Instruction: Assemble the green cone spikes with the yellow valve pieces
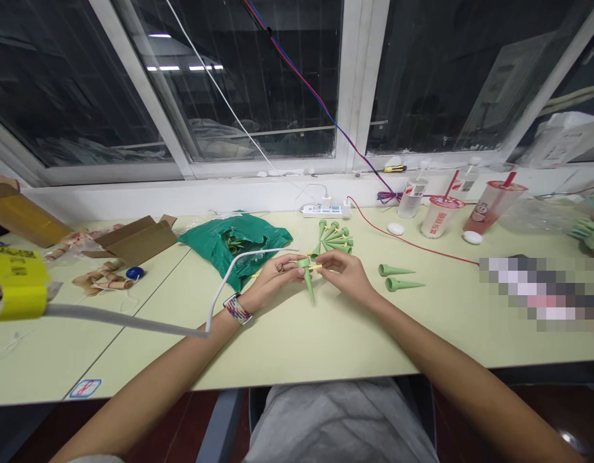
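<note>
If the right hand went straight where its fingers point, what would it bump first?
Probably the green plastic spike that the left hand holds, right in front of the right hand, though depth is hard to judge from this view.

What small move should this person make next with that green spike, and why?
Probably press the yellow piece firmly into the green plastic spike. The left hand holds the spike, the right hand pinches near the yellow piece, and the spikes in the nearby pile show yellow parts fitted.
</note>
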Tool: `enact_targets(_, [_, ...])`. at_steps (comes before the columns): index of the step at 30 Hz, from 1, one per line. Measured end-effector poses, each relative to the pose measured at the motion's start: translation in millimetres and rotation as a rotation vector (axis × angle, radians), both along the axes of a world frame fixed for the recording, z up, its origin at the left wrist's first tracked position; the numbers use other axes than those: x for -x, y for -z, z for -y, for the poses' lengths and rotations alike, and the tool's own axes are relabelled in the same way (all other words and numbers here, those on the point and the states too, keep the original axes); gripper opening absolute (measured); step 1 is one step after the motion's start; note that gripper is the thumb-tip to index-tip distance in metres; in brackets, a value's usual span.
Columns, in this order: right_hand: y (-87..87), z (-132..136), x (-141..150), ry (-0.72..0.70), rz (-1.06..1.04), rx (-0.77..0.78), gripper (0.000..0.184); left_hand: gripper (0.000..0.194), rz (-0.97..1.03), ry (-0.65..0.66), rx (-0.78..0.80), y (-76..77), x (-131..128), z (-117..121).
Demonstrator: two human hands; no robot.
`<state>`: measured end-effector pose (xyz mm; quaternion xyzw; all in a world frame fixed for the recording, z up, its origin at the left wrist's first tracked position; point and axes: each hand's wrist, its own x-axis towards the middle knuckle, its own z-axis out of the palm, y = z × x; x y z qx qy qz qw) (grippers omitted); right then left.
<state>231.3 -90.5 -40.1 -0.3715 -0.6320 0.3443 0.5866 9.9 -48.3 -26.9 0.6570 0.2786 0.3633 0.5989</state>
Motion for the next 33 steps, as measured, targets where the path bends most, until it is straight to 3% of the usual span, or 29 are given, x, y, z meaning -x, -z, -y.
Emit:
enact_targets(4, [2.7,-2.5,1.0,-0.005,-0.065,0.102,0.021,0.043,0.057,-0.015,-0.004,4.5,-0.6,-1.7])
enact_targets(12, [6.8,-3.4,0.0,0.003,-0.065,0.152,0.021,0.039,0.026,-0.041,-0.039,4.0,-1.4,-0.6])
enact_targets(21, [9.5,-4.3,2.7,-0.003,-0.125,0.199,0.024,0.039,-0.001,-0.034,-0.088,0.4,-0.1,0.3])
enact_targets(33, [9.3,-1.3,6.5,-0.062,-0.158,0.186,0.026,0.041,0.03,-0.021,-0.013,0.5,1.6,-0.4])
